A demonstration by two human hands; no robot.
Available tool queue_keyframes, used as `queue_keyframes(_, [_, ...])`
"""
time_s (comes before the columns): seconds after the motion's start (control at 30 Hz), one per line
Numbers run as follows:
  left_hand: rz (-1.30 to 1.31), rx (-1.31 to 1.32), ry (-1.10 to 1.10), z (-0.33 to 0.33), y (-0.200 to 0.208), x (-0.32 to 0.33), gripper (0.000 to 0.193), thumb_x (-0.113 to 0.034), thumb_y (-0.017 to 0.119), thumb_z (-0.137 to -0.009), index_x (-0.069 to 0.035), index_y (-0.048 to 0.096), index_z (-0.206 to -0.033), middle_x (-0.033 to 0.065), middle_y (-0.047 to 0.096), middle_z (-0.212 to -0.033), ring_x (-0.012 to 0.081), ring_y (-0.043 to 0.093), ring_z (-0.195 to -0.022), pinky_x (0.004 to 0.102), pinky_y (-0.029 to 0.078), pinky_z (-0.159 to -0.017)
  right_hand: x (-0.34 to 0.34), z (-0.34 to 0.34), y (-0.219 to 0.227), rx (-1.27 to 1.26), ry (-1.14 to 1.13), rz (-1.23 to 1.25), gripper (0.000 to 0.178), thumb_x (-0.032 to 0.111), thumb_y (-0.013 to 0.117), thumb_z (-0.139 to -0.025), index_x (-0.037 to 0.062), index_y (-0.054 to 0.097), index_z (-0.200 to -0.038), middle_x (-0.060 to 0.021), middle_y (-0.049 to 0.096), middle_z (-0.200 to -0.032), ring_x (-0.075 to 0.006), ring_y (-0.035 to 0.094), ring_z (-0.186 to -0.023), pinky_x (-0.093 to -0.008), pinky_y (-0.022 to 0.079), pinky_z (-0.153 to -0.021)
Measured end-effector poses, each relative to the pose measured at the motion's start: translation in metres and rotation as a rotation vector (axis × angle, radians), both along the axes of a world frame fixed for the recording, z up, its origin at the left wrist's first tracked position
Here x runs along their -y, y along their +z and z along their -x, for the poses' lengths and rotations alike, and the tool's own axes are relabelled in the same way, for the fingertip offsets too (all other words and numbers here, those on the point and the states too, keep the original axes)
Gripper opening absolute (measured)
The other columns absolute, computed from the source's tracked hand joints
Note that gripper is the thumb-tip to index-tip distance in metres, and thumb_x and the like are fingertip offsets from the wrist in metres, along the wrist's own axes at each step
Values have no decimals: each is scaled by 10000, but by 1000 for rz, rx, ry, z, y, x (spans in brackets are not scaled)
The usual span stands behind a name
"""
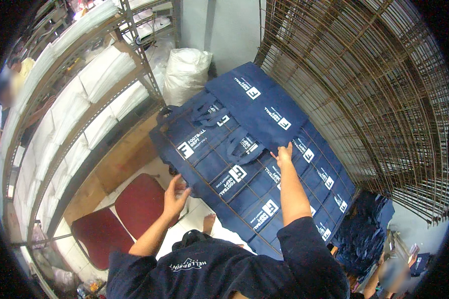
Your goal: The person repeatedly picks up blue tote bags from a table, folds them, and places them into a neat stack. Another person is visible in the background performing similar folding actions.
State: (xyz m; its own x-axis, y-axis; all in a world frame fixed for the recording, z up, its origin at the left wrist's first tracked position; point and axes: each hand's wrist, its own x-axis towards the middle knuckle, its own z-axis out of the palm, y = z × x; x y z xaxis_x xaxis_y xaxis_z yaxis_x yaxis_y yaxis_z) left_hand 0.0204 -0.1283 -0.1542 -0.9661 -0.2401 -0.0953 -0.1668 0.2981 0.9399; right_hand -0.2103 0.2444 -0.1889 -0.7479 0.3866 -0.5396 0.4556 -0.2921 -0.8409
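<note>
Navy cloth tote bags (272,182) with white prints lie in rows on a wire rack in front of me, and thin rack wires cross over several of them. Two more navy bags (254,94) lie flat at the far end, on top. Dark strap handles (244,145) loop loosely near the middle. My right hand (284,155) reaches over the stack, fingers apart, at the near edge of the upper bags; whether it touches the cloth I cannot tell. Beside the stack's left edge is my left hand (175,198), fingers spread and curved, with nothing visible in it.
Tall stacked wire racks (364,94) lean along the right. Metal shelving (77,112) with white stacks stands at left, beside two dark red seat pads (139,202). A white sack (187,74) sits behind. Other people appear at far left and lower right, near hanging dark bags (361,234).
</note>
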Motion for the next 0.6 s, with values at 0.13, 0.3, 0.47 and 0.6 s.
queue_keyframes(0.13, [147,147,17,-66,-26,21,503,-146,655,-747,-72,457,-1203,102,608,-844,201,612,-776,312,488,-718,-4,3,-10,17,-19,-4,784,-63,398,-756,226,64,-1403,-121,338,-1282,-272,489,-986,-439,522,-692])
queue_keyframes(0.3, [105,262,62,-98,-41,29,482,-162,662,-748,-65,474,-1181,101,615,-846,184,619,-757,308,500,-698,-6,9,-16,23,-4,-27,781,-50,413,-757,221,69,-1404,-110,360,-1244,-258,491,-941,-448,529,-675])
queue_keyframes(0.47, [130,254,71,-90,-29,29,493,-162,670,-745,-62,471,-1185,100,612,-856,191,622,-759,309,501,-709,-6,10,-21,28,-5,11,758,-1,447,-772,213,87,-1404,-93,386,-1212,-230,489,-936,-440,539,-652])
queue_keyframes(0.6, [125,220,39,-84,-24,27,506,-164,673,-742,-61,464,-1191,98,610,-864,194,619,-776,314,498,-719,11,5,-6,108,-32,-525,693,130,543,-772,156,204,-1376,-144,415,-1240,-291,488,-1030,-479,491,-768])
